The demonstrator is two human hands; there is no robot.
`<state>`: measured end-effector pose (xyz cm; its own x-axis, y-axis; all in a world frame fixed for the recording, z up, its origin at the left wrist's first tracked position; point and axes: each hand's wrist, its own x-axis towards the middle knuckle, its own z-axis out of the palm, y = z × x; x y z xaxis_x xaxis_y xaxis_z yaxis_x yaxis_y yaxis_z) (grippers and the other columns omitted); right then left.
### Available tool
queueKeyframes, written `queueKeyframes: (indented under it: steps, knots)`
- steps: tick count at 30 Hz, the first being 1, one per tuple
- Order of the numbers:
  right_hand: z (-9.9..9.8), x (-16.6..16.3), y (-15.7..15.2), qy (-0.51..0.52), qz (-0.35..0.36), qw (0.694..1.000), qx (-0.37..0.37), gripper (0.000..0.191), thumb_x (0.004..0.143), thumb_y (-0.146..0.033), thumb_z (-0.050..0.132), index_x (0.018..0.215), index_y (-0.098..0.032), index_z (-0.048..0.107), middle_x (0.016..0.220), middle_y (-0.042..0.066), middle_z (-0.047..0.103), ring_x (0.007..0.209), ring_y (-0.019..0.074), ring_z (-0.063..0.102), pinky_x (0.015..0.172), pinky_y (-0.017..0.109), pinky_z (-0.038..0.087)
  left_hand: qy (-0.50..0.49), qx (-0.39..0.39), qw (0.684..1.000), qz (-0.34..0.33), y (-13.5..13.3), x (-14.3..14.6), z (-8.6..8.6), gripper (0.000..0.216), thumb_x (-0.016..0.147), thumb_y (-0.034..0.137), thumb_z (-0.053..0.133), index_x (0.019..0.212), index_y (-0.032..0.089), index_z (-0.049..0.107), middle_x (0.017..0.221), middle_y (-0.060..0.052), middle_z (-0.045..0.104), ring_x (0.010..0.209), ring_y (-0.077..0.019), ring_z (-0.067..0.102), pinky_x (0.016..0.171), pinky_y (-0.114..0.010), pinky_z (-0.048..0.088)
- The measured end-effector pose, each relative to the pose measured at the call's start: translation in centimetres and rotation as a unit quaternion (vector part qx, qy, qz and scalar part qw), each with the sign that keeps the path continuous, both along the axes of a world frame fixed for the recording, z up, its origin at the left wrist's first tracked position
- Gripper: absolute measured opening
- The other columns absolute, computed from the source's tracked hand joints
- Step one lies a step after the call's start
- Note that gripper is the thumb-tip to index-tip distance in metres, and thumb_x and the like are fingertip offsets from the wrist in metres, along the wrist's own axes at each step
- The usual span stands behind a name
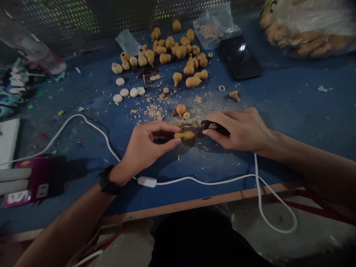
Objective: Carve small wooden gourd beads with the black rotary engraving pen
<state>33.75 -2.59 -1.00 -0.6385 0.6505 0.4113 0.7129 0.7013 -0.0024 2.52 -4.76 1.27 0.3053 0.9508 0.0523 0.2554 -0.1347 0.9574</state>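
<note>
Small tan bottle gourd (184, 135) pinched between left hand (144, 144) fingertips; right hand (239, 129) clamped around black handheld tool (214, 127), just beside gourd; pale sawdust (152, 110) across blue workbench (280, 111).

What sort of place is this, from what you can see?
Probably a handicraft workbench: many small dried gourds lie on the blue tabletop, with scattered shavings and a small black power tool.

One left hand (143, 146), one right hand (236, 129); five white discs (124, 92); one phone (240, 57); one cord switch (147, 181); three plastic bags (214, 26).
</note>
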Motion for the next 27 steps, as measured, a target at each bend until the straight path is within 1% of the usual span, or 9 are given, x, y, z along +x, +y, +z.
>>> queueKeyframes:
  steps: [5,10,14,19,23,27]
  knots:
    - [0.02,-0.07,0.03,0.003,0.002,1.000,0.010,0.054,0.126,-0.056,0.042,0.134,-0.023,0.084,0.098,0.008,0.091,0.078,0.0253,0.084,0.065,0.035,0.047,0.003,0.006,1.000,-0.003,0.01,-0.11,-0.06,0.017,0.089,0.030,0.100,0.103,0.022,0.094,0.108,-0.006,0.095,0.093,-0.0256,0.093,0.091,-0.037,0.082]
    - [0.15,0.05,0.08,0.004,0.011,1.000,0.003,0.049,0.125,-0.053,0.048,0.134,-0.023,0.084,0.100,0.008,0.091,0.077,0.0253,0.083,0.064,0.036,0.046,-0.002,0.009,1.000,-0.001,-0.04,-0.10,-0.17,0.016,0.090,0.029,0.099,0.104,0.024,0.095,0.108,-0.005,0.095,0.092,-0.0241,0.093,0.090,-0.035,0.082]
    - [0.16,0.15,0.13,-0.006,0.013,1.000,-0.001,0.049,0.125,-0.054,0.048,0.136,-0.023,0.084,0.102,0.008,0.092,0.078,0.0251,0.083,0.065,0.036,0.047,0.003,0.016,1.000,0.007,-0.04,-0.07,-0.22,0.016,0.090,0.029,0.099,0.104,0.024,0.095,0.106,-0.005,0.095,0.090,-0.0237,0.093,0.087,-0.034,0.082]
    - [-0.02,0.12,0.12,-0.002,0.013,1.000,0.009,0.049,0.125,-0.054,0.047,0.136,-0.022,0.084,0.100,0.009,0.091,0.078,0.0248,0.082,0.064,0.036,0.045,0.011,0.007,1.000,0.019,-0.05,0.05,-0.21,0.017,0.087,0.031,0.098,0.102,0.023,0.096,0.103,-0.005,0.096,0.088,-0.0234,0.093,0.084,-0.032,0.081]
    - [-0.02,0.17,0.13,0.001,0.012,1.000,-0.006,0.049,0.124,-0.055,0.049,0.137,-0.023,0.084,0.100,0.009,0.091,0.077,0.0252,0.081,0.064,0.036,0.044,0.018,0.019,0.999,0.032,-0.12,0.17,-0.28,0.018,0.087,0.034,0.098,0.101,0.022,0.097,0.103,-0.005,0.096,0.089,-0.0230,0.092,0.083,-0.030,0.080]
    - [-0.03,0.21,0.11,0.003,0.007,1.000,-0.021,0.048,0.123,-0.056,0.051,0.137,-0.024,0.084,0.100,0.009,0.090,0.078,0.0258,0.080,0.065,0.037,0.043,0.027,0.026,0.999,0.031,-0.14,0.16,-0.37,0.018,0.089,0.034,0.098,0.103,0.023,0.097,0.103,-0.006,0.095,0.088,-0.0231,0.092,0.082,-0.030,0.080]
